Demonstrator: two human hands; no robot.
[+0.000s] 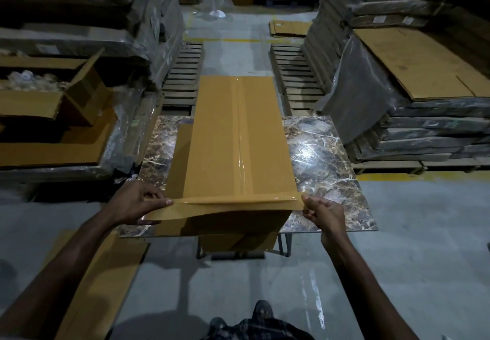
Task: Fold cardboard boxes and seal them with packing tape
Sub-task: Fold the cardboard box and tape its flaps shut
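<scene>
The grip of the left hand is clamped on the left end of a strip of brown packing tape, thumb on top and fingers curled beneath. The grip of the right hand pinches the right end the same way. The strip is stretched taut between them, across the near edge of a long cardboard box. The box lies lengthwise on the marble-patterned bench, with its far end reaching past the far edge. A taped seam runs along the middle of its top from near to far. On the floor at near left lies a flat cardboard sheet. Further left stands an open carton. Wrapped stacks rise at right, and wooden pallets lie beyond the bench.
</scene>
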